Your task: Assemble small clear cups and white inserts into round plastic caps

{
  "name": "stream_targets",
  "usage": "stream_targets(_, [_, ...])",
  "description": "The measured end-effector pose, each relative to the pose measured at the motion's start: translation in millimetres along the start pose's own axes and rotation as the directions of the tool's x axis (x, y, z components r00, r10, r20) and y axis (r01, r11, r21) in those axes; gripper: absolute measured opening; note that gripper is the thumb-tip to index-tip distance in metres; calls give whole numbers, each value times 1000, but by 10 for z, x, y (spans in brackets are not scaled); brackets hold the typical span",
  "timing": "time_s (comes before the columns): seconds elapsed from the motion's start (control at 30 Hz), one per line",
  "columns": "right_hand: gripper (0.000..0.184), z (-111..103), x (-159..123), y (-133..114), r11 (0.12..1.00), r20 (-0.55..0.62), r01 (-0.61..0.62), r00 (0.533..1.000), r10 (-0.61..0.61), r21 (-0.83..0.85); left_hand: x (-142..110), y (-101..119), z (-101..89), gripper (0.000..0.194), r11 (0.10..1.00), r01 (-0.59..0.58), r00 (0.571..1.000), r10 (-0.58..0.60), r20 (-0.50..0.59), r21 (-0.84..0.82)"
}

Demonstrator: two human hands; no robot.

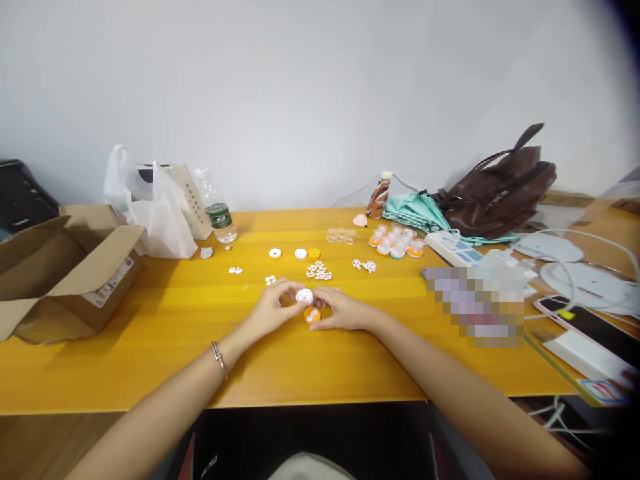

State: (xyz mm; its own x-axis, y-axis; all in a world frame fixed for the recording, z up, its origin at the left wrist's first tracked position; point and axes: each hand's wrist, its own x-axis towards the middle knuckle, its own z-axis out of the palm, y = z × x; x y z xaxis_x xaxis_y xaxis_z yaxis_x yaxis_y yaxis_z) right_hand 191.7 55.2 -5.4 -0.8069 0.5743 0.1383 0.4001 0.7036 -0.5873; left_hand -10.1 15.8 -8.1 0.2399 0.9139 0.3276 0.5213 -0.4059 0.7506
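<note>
My left hand (pixel 274 308), with a metal bangle at its wrist, pinches a white round cap-like piece (pixel 305 296) between thumb and fingers. Just below it is a small orange round cup (pixel 313 315) with white bits inside. My right hand (pixel 343 310) has thumb and fingers closed about the orange cup, its fingertips close to the white piece. Beyond the hands lie several white cut-out pieces (pixel 319 271), a white ring (pixel 301 254) beside a yellow ring (pixel 313 253), another white ring (pixel 275 253) and small white discs (pixel 271 280).
Clear rings (pixel 341 235) and a cluster of clear-topped round containers (pixel 397 240) stand farther back. A cardboard box (pixel 75 280), plastic bag (pixel 165 213) and water bottle (pixel 217 210) are left. A drink bottle (pixel 379 197), brown bag (pixel 500 193), power strip (pixel 455 250) and phone (pixel 595 327) are right.
</note>
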Motion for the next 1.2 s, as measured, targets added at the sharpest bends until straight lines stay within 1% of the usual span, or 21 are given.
stream_targets(0.1, [37, 7, -1, 13, 1000, -3, -15, 1000, 15, 17, 116, -77, -45, 29, 999, 44, 994, -43, -99, 14])
stream_targets(0.2, [37, 11, 2, 20, 1000, -8, -21, 1000, 22, 20, 349, -155, -129, 27, 994, 82, 985, -70, -158, 70])
stream_targets(0.23, [37, 12, 3, 22, 1000, -10, -21, 1000, 21, 21, 448, -175, -160, 27, 991, 69, 984, -49, -171, 113])
stream_targets(0.3, [37, 16, 3, 26, 1000, -13, -16, 1000, 17, 19, 659, -208, -212, 27, 976, 42, 987, -6, -162, 216])
stream_targets(0.33, [37, 18, 2, 28, 1000, -15, -15, 1000, 15, 17, 763, -224, -227, 27, 966, 47, 987, -7, -159, 254])
stream_targets(0.47, [38, 28, -6, 39, 1000, -21, -15, 1000, 15, 10, 1087, -318, -191, 25, 953, 79, 988, -35, -151, 293])
stream_targets(0.57, [38, 29, -12, 44, 1000, -21, -19, 1000, 19, 10, 1197, -422, -101, 27, 949, 98, 989, -60, -136, 299])
stream_targets(0.67, [38, 28, -13, 49, 1000, -22, -12, 1000, 12, 9, 1227, -511, -22, 27, 946, 111, 990, -76, -122, 304])
stream_targets(0.77, [39, 27, -10, 53, 1000, -21, -9, 1000, 9, 12, 1222, -549, 7, 26, 945, 107, 991, -75, -114, 310])
stream_targets(0.87, [38, 26, -8, 55, 1000, -22, -10, 1000, 10, 13, 1200, -525, -13, 26, 945, 93, 991, -58, -119, 312])
stream_targets(0.97, [38, 24, -9, 54, 1000, -22, -13, 1000, 13, 12, 1138, -439, -58, 26, 949, 72, 989, -29, -143, 307])
stream_targets(1.03, [38, 23, -10, 52, 1000, -19, -14, 1000, 14, 13, 1047, -353, -87, 26, 954, 51, 987, -4, -158, 295])
stream_targets(1.1, [37, 21, -12, 50, 1000, -17, -9, 1000, 9, 13, 902, -260, -109, 24, 960, 20, 988, 24, -155, 279])
stream_targets(1.17, [37, 19, -14, 44, 1000, -16, -4, 1000, 4, 12, 709, -176, -120, 21, 969, -16, 994, 41, -100, 245])
stream_targets(1.2, [37, 17, -14, 40, 1000, -17, -4, 1000, 4, 12, 603, -142, -123, 20, 980, -41, 999, 47, -24, 195])
